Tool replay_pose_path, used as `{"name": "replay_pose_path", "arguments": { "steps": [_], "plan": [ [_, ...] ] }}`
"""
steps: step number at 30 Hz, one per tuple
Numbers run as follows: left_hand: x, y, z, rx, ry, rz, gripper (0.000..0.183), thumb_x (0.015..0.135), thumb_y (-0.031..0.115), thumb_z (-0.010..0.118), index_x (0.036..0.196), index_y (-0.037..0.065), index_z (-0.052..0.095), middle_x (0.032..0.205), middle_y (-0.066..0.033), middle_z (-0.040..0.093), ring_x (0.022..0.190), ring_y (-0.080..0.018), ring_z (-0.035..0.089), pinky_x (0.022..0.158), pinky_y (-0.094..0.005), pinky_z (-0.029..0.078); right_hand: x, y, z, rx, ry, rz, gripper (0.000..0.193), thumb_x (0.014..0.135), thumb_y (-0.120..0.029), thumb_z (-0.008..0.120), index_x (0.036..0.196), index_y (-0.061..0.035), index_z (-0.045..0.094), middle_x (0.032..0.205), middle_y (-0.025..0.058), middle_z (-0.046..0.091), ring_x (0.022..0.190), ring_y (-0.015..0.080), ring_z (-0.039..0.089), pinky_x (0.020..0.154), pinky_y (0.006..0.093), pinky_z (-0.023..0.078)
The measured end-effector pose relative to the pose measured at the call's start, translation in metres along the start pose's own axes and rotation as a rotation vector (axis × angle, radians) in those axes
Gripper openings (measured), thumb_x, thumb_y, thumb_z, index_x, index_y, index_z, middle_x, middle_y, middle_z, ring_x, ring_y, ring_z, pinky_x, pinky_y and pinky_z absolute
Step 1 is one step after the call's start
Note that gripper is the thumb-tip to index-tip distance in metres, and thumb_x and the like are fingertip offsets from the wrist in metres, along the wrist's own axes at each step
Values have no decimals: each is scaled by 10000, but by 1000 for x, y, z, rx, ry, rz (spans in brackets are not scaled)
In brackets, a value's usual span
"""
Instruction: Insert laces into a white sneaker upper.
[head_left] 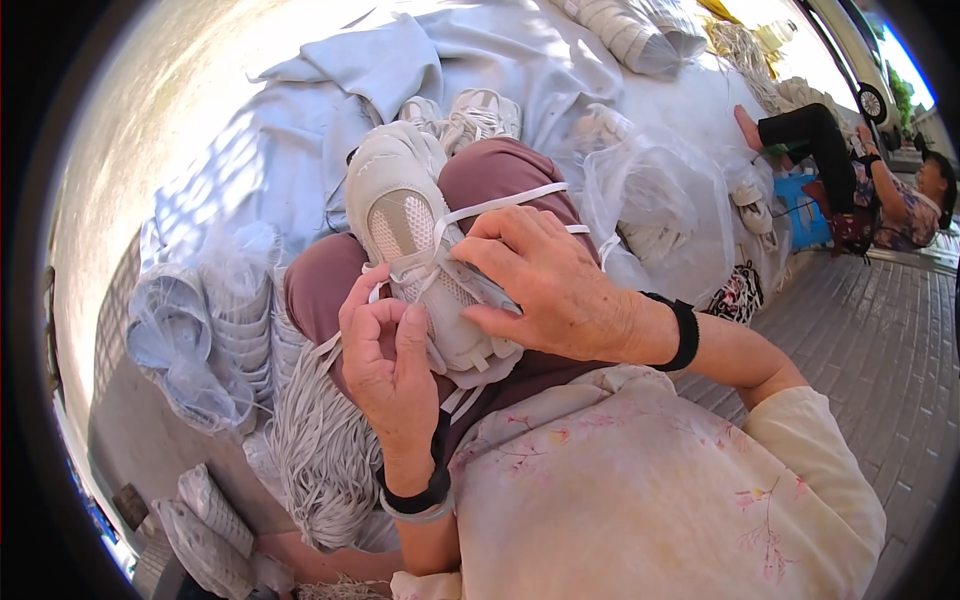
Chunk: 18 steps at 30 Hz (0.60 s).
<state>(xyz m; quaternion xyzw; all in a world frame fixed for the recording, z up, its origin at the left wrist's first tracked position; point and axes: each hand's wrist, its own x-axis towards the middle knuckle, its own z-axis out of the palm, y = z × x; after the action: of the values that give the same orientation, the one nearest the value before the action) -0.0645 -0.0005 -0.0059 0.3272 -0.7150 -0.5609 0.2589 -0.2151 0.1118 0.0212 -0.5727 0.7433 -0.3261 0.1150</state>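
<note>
A cream-coloured sneaker (398,215) with a mesh toe rests across my knees, its toe pointing away from me. A flat white shoelace (505,200) crosses its front, and one length runs off to the right over my knee. Fingers bent, my left hand (385,350) grips a bit of the lace at the left row of eyelets. From the right, my right hand (555,280) reaches over the shoe opening, its fingers curled on the lace near the middle of the tongue. Its fingertips partly cover the lace there.
A thick bundle of white laces (325,440) hangs beside my left thigh. Bagged shoe parts (235,320) are stacked at left. Finished-looking sneakers (482,115) stand beyond my knees on grey cloth (375,65). Clear plastic bags (655,200) lie right; another person (900,205) sits far right.
</note>
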Motion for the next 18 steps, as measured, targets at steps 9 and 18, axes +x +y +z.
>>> {"name": "replay_pose_path", "arguments": {
  "steps": [9, 18],
  "plan": [
    [3, -9, 0, -250, -14, -49, 161, 892, -18, 554, 1047, -29, 510, 1302, -159, 467, 957, -123, 548, 813, -251, 463, 29, -4, 24, -213, 3, -289, 250, 713, -89, 599, 954, -28, 583, 967, 83, 511, 922, 265, 511, 805, 374, 426],
    [-4, -12, -4, -154, -18, 22, 437, 803, -92, 568, 1221, -39, 449, 1349, -166, 410, 1193, -245, 492, 981, -331, 435, -18, -55, 0, 774, -488, -278, 111, 859, -97, 573, 835, -12, 507, 879, 122, 478, 839, 295, 488, 733, 376, 428]
  ]
}}
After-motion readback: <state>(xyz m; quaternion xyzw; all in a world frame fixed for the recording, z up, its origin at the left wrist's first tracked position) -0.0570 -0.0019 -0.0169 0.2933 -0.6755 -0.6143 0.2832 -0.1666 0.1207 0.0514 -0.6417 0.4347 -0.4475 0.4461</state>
